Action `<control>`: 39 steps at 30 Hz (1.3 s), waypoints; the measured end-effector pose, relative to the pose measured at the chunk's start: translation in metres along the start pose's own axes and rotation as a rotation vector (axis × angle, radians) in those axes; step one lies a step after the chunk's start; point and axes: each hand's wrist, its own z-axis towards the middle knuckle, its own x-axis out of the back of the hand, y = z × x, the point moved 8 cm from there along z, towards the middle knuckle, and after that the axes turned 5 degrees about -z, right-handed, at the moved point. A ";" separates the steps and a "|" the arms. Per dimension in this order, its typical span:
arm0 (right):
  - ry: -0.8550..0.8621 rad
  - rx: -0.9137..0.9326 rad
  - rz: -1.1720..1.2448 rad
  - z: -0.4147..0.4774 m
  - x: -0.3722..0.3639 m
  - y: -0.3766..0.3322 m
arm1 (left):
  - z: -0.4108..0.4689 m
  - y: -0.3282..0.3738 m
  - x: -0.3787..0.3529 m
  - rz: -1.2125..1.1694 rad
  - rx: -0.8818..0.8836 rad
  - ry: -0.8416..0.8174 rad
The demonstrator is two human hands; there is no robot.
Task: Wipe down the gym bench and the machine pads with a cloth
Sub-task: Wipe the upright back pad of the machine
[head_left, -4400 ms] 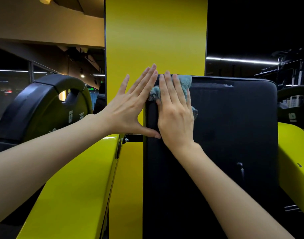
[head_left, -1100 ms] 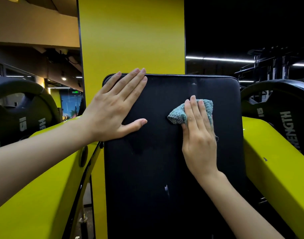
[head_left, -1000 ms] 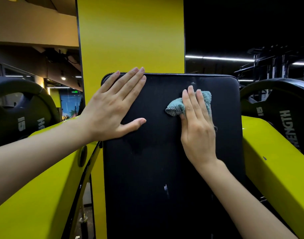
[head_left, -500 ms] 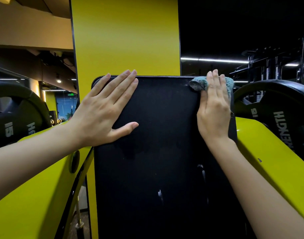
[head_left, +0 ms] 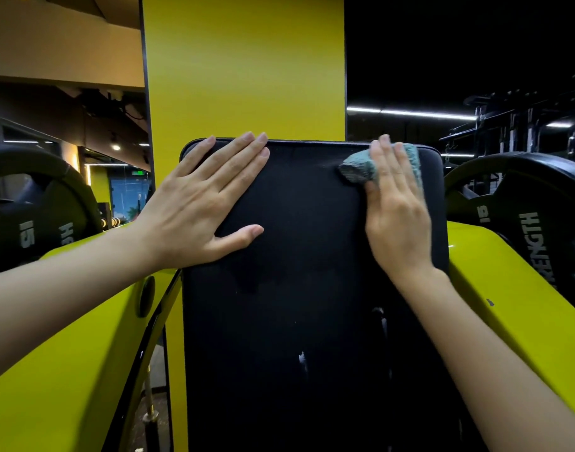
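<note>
The black machine pad stands upright in front of a yellow column, between two yellow frame arms. The left hand lies flat on the pad's upper left part, fingers straight and slightly spread, thumb out to the side, holding nothing. The right hand presses a bunched teal cloth against the pad's upper right corner, just below the top edge. Its fingers are straight and close together over the cloth, which sticks out past the fingertips and to the left of the index finger. The thumb seems tucked under the bunch, though motion blur makes this unclear. A black weight plate sits on the right and another on the left.
</note>
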 end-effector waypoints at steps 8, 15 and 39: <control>0.114 -0.232 -0.015 0.004 0.003 0.021 | 0.000 0.000 -0.003 0.018 0.005 0.018; 0.099 0.019 0.047 0.001 -0.018 -0.072 | 0.000 0.000 -0.001 0.004 0.007 0.020; 0.086 0.076 0.095 -0.002 -0.019 -0.082 | 0.002 0.002 0.000 -0.009 0.008 0.031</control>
